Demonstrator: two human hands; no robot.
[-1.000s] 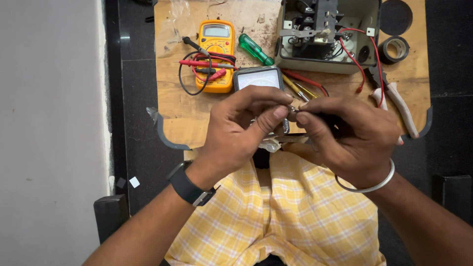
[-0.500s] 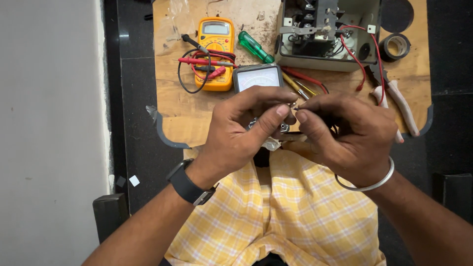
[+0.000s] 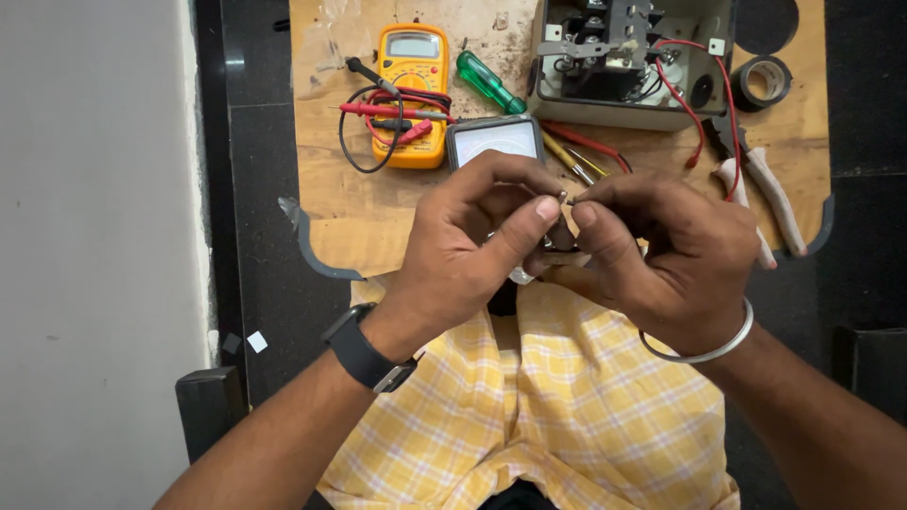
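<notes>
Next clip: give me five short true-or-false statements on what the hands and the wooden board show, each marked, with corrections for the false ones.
1. Both hands pinch a small metal part between their fingertips. True.
2. The yellow multimeter lies right of the open switch box. False: it lies left of it.
3. The left hand wears a dark wristwatch. True.
4. The green-handled screwdriver is in the right hand. False: it lies on the board.
5. The roll of black tape sits on the multimeter. False: it lies at the board's right edge.
</notes>
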